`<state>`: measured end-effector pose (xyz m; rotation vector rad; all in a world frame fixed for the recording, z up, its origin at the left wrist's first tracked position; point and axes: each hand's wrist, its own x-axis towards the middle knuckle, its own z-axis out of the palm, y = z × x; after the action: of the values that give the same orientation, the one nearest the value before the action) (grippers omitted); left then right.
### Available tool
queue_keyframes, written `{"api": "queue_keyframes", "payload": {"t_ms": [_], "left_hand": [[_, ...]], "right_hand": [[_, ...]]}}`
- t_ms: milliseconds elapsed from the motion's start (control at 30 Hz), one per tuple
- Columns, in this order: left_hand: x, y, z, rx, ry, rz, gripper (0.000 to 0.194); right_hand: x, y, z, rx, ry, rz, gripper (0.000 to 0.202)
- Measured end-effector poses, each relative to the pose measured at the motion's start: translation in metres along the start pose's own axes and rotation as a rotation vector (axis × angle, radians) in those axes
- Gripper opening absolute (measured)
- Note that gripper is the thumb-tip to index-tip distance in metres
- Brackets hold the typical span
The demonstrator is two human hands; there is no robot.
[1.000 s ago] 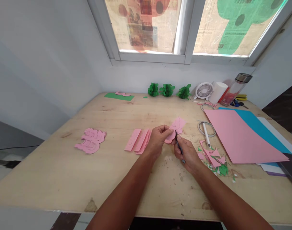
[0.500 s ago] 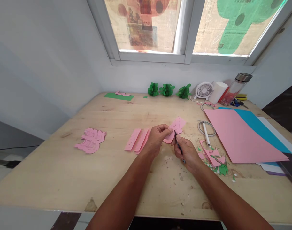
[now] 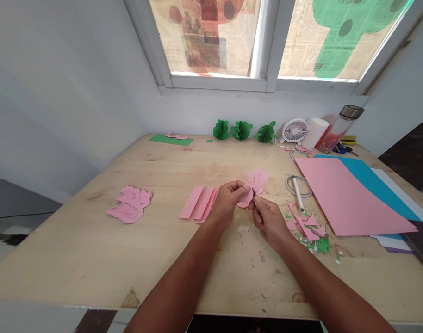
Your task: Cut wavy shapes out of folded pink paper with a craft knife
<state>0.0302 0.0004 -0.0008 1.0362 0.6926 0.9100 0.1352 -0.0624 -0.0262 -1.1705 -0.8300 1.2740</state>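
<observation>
In the head view, a piece of pink paper [image 3: 258, 179] is held up above the wooden table [image 3: 128, 263], near its middle, between the two hands. Its near left part is pinched between the thumb and fingers of the left hand [image 3: 233, 199], and a curved line is seen on its far, angled end. A dark tool [image 3: 254, 194] is gripped in the curled fingers of the right hand [image 3: 270, 219]; its tip is set against the paper, but most of it is hidden by the hand, so its kind cannot be told. Pink strips [image 3: 191, 203] are laid just left of the left hand and are partly covered by it. Farther left, scalloped pink cut-outs [image 3: 131, 203] are heaped. To the right of the right hand, pink and green scraps [image 3: 310, 227] are scattered, and beyond them a white pen [image 3: 298, 194] is laid across a looped cable [image 3: 310, 190]. Large pink sheets [image 3: 350, 199] are stacked at the right over a blue sheet [image 3: 374, 182]. Along the wall, three green paper shapes [image 3: 241, 131] are lined up beside a white fan [image 3: 295, 131] and a bottle [image 3: 341, 129].
</observation>
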Motion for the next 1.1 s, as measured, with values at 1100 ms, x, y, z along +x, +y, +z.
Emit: {"api": "queue_keyframes", "payload": {"t_ms": [1100], "left_hand": [[0.0011, -0.0056, 0.0041, -0.244, -0.049, -0.091, 0.025]], "right_hand": [[0.0057, 0.0037, -0.0059, 0.051, 0.092, -0.075, 0.043]]}}
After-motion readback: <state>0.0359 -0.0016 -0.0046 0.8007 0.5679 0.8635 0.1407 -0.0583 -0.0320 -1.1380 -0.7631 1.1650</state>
